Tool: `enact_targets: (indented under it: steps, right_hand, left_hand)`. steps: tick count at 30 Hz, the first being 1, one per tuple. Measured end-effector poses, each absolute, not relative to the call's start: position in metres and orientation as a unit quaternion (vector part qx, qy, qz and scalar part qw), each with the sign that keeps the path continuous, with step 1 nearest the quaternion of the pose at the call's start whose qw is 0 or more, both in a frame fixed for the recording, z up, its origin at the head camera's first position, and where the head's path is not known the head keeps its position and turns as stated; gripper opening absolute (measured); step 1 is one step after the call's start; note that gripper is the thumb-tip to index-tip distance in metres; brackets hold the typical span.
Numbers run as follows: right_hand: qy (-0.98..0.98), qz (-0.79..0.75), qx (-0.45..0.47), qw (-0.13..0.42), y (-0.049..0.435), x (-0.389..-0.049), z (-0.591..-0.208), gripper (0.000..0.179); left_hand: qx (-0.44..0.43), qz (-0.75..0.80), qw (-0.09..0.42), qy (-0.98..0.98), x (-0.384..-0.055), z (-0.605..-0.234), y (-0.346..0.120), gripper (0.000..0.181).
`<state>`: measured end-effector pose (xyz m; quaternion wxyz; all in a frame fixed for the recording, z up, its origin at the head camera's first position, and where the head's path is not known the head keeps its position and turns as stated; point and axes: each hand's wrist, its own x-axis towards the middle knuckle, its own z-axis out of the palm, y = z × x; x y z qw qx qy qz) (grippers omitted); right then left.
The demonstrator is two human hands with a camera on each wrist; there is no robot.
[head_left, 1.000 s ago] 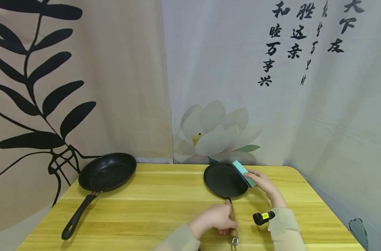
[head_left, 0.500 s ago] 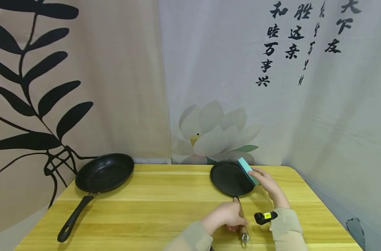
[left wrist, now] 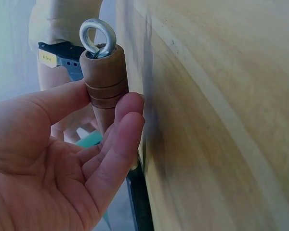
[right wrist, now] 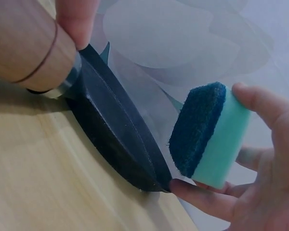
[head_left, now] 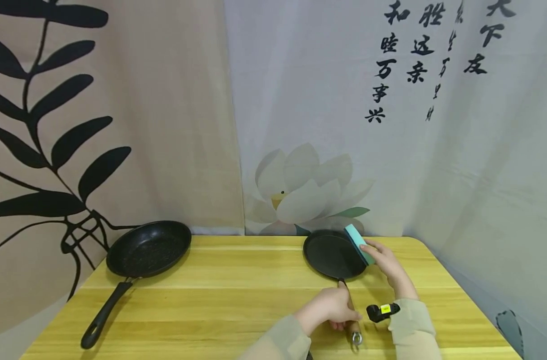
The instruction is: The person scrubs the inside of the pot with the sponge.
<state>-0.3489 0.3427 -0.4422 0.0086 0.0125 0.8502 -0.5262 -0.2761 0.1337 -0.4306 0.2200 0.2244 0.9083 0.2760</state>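
A small flat black frying pan (head_left: 332, 254) lies toward the table's back right, its wooden handle (left wrist: 106, 72) ending in a metal ring. My left hand (head_left: 329, 307) grips that handle between thumb and fingers. My right hand (head_left: 388, 267) holds a sponge (right wrist: 226, 139), light teal with a dark blue scouring side, by its edges at the pan's right. The dark side faces the pan. In the right wrist view, a fingertip of this hand is right at the pan's rim, and the sponge stands apart from the pan's surface.
A larger black frying pan (head_left: 149, 249) with a black handle sits at the table's left, near the back edge. The wooden table (head_left: 219, 305) meets a curtain (head_left: 187, 125) printed with leaves, a flower and writing. A small black camera (head_left: 381, 311) is on my right wrist.
The small pan, with my left hand on its handle, has shifted to the right. The sponge in my right hand has moved slightly right and back with it. The larger pan stays put.
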Motion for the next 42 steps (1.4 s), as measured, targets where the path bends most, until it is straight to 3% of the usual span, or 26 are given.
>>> enact_targets:
  steps: [6,13,18,25,42]
  right_hand:
    - [0.854,-0.520,0.013,0.009,0.338,-0.349,-0.441,0.074]
    - [0.857,-0.515,0.004,0.009,0.332,-0.349,-0.438,0.074]
    - [0.864,-0.503,-0.004,0.014,0.327,-0.348,-0.433,0.076]
    - [0.866,-0.499,-0.019,0.007,0.318,-0.348,-0.427,0.074]
    - [0.863,-0.501,-0.063,-0.003,0.289,-0.338,-0.400,0.070]
  left_hand:
    - [0.227,0.304,0.216,0.900,-0.277,-0.435,0.128,0.087]
    - [0.229,0.387,0.246,0.858,-0.281,-0.436,0.108,0.085]
    - [0.251,0.402,0.223,0.852,-0.277,-0.428,0.087,0.081]
    - [0.282,0.424,0.201,0.837,-0.273,-0.419,0.047,0.072]
    - [0.252,0.498,0.166,0.813,-0.277,-0.407,-0.074,0.056]
